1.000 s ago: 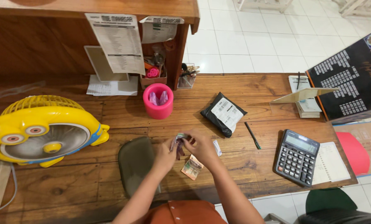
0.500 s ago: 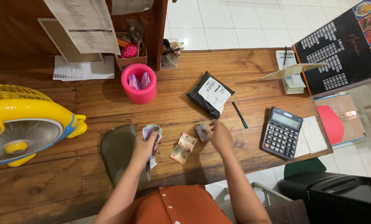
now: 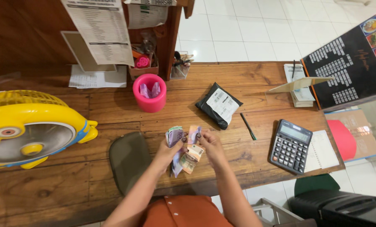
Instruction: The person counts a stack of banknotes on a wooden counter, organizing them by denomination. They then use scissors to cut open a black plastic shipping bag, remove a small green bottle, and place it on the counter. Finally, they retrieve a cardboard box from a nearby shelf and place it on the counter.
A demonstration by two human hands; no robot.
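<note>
My left hand (image 3: 168,152) grips a fanned wad of banknotes (image 3: 174,135) above the wooden counter (image 3: 91,122). Close beside it, my right hand (image 3: 209,145) pinches a single pinkish note (image 3: 193,134) between thumb and fingers. Under both hands a small pile of brownish notes (image 3: 191,154) lies flat on the wood. A dark olive pouch (image 3: 129,162) rests just left of my left forearm.
A pink cup (image 3: 149,93) with folded notes stands behind the hands. A black parcel (image 3: 219,105) and a pen (image 3: 248,126) lie to the right, then a calculator (image 3: 291,146) on a notebook. A yellow fan (image 3: 28,128) fills the left side.
The hands, spread apart half a second ago, have come back together over the pile. The right hand now holds a note up next to the wad.
</note>
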